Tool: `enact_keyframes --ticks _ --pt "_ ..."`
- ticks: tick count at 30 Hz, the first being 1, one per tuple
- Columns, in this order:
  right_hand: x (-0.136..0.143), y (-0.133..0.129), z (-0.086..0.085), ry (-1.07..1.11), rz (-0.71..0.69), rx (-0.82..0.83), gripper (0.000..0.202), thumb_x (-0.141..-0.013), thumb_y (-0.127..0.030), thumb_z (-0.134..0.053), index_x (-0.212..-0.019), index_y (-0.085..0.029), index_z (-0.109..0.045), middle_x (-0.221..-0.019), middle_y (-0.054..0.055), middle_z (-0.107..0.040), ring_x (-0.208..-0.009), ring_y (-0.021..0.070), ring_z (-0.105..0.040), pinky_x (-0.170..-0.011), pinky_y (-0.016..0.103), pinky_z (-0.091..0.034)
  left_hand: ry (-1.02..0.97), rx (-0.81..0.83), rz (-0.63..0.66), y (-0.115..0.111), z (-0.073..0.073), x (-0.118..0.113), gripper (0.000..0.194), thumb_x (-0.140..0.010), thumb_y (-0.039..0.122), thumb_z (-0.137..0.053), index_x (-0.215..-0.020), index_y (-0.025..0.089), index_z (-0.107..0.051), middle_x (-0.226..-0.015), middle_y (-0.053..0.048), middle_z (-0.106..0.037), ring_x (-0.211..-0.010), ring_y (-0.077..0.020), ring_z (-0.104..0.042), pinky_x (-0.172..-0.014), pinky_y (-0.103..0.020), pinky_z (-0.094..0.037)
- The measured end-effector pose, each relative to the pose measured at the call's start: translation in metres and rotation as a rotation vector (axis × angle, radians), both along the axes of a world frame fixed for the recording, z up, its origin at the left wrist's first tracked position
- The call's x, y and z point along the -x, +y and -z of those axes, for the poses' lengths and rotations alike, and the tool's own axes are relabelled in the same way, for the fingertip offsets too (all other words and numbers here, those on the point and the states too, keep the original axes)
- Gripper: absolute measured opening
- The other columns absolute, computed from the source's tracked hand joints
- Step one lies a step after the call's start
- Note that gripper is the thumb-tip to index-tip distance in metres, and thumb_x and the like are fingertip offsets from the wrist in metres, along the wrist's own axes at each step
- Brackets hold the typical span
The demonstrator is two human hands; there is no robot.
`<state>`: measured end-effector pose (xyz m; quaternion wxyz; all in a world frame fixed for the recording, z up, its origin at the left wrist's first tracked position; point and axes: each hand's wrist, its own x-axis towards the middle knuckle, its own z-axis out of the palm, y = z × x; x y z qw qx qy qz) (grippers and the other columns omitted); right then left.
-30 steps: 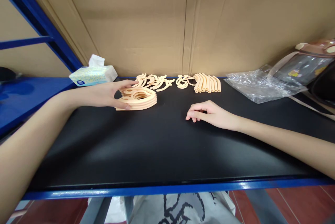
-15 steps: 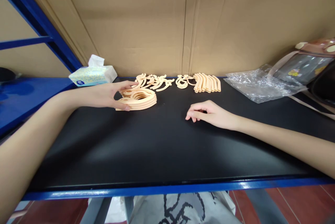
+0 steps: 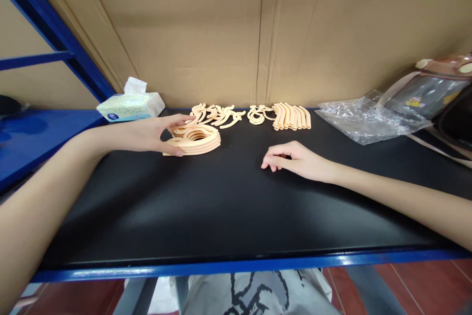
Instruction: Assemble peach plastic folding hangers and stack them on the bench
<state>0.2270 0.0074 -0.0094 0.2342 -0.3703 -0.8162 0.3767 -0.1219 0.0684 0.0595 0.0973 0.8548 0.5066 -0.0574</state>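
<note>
My left hand point(image 3: 147, 134) reaches around the left side of a stack of peach-coloured curved plastic pieces point(image 3: 204, 144), which have rounded openings. Its thumb presses the near side and its fingers lie over the far side. The stack rests on the black table. To the right, apart from any piece, my right hand point(image 3: 291, 158) lies on the tabletop with fingers curled in and thumb against them; nothing shows in it. Behind the stack lie loose small curved pieces point(image 3: 228, 116). Further right are small ring-shaped pieces point(image 3: 256, 114) and a row of curved strips point(image 3: 292, 116).
A tissue pack point(image 3: 131, 105) stands at the back left by a blue metal frame point(image 3: 55, 35). On the right lie a crumpled clear plastic bag point(image 3: 363, 118) and a transparent bottle point(image 3: 416, 94) with a strap. A cardboard wall point(image 3: 206, 35) closes off the back.
</note>
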Motion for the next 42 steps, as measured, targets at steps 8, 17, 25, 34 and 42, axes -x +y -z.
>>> enact_keyframes --ticks 8,17,25,34,42 --pt "0.000 0.000 0.000 0.006 -0.004 0.005 0.032 -0.091 -0.042 -0.049 -0.085 -0.017 -0.068 -0.072 0.001 -0.061 -0.071 0.0133 -0.057 -0.068 0.025 -0.041 0.039 -0.006 -0.013 0.004 0.002 0.002 0.095 -0.072 0.067 -0.058 -0.148 0.031 -0.014 -0.153 -0.005 -0.024 -0.128 -0.0289 -0.040 -0.108 -0.038 -0.029" --pt "0.001 0.000 0.000 -0.007 0.004 0.003 0.033 -0.090 -0.043 -0.048 -0.085 -0.017 -0.068 -0.072 0.001 -0.061 -0.071 0.0138 -0.056 -0.068 0.026 -0.040 0.076 -0.010 -0.024 0.008 0.006 0.009 0.096 -0.071 0.067 -0.059 -0.148 0.029 -0.015 -0.151 -0.006 -0.029 -0.125 -0.0295 -0.043 -0.105 -0.038 -0.031" --pt "0.000 0.000 0.001 -0.014 0.005 -0.002 0.032 -0.091 -0.043 -0.048 -0.085 -0.017 -0.068 -0.072 0.001 -0.060 -0.071 0.0138 -0.056 -0.067 0.025 -0.040 0.019 -0.049 -0.044 0.003 0.007 0.010 0.092 -0.073 0.052 -0.067 -0.147 0.028 -0.017 -0.147 -0.005 -0.037 -0.118 -0.0252 -0.047 -0.101 -0.039 -0.033" --pt "0.000 0.001 0.002 0.003 -0.004 0.000 0.031 -0.091 -0.041 -0.049 -0.085 -0.017 -0.068 -0.072 0.001 -0.061 -0.070 0.0135 -0.056 -0.067 0.025 -0.040 0.071 -0.139 0.026 0.007 0.010 0.017 0.106 -0.067 0.074 -0.059 -0.147 0.018 -0.018 -0.138 -0.015 -0.046 -0.109 -0.0288 -0.054 -0.091 -0.043 -0.043" --pt "0.000 0.001 0.002 0.006 -0.008 -0.008 0.030 -0.091 -0.040 -0.049 -0.085 -0.017 -0.068 -0.071 0.001 -0.061 -0.070 0.0132 -0.057 -0.067 0.024 -0.040 0.096 -0.236 0.146 0.010 0.014 0.023 0.108 -0.065 0.087 -0.041 -0.146 0.017 -0.022 -0.134 -0.016 -0.049 -0.104 -0.0278 -0.058 -0.085 -0.044 -0.048"
